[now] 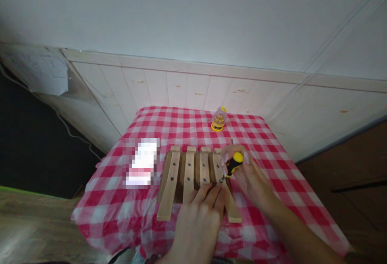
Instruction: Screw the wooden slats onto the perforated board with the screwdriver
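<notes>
My right hand (246,171) grips a short yellow-and-black screwdriver (235,163), tilted, with its tip at a screw (221,180) in the rightmost wooden slat (232,207). Flat across the lower part of the wooden piece lies my left hand (202,215), its fingers stretched toward the screwdriver tip and covering parts of the middle slats. The piece has several pale slats fixed by dark screws over a browner board (179,175). Each uncovered slat shows two screws, such as the one on the left slat (165,205).
A clear, yellow-capped case of bits (219,119) stands near the table's back edge. Left of the wooden piece lies a blurred white rectangle (142,161). A red-and-white checked cloth (111,215) covers the table, which meets a panelled wall (178,86).
</notes>
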`<action>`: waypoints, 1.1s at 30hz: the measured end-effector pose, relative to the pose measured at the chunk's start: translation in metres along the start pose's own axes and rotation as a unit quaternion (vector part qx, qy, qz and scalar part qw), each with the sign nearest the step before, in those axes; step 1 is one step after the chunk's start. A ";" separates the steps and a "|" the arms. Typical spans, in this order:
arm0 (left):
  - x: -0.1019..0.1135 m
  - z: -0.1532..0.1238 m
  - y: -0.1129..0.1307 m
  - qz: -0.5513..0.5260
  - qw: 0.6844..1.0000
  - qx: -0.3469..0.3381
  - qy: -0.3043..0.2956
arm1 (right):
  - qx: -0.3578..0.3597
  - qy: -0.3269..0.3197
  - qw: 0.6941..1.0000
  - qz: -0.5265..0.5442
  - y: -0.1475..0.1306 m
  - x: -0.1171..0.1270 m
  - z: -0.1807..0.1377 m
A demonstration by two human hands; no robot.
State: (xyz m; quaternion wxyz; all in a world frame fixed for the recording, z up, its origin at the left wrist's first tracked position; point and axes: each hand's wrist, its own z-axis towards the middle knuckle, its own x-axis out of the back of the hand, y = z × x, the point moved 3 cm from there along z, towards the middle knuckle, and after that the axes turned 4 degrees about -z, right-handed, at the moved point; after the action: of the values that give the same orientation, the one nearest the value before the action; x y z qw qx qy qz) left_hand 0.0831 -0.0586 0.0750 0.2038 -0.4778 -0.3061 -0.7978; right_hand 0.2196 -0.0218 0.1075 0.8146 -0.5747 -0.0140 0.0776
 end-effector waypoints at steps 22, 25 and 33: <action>-0.001 0.001 0.000 0.001 1.000 -0.010 0.005 | 0.010 -0.042 0.997 -0.061 -0.004 0.002 -0.004; 0.000 0.001 0.000 0.002 1.000 -0.009 0.006 | 0.030 -0.057 0.996 -0.065 -0.009 -0.002 -0.005; -0.001 0.000 0.000 -0.002 1.000 -0.007 0.018 | -0.007 -0.038 0.999 -0.002 0.005 -0.008 -0.001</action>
State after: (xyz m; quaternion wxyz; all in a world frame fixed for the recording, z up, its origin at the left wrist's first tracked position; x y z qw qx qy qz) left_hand 0.0838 -0.0584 0.0742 0.2043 -0.4644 -0.2979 -0.8086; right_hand 0.2113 -0.0225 0.1030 0.8094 -0.5772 -0.0462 0.0975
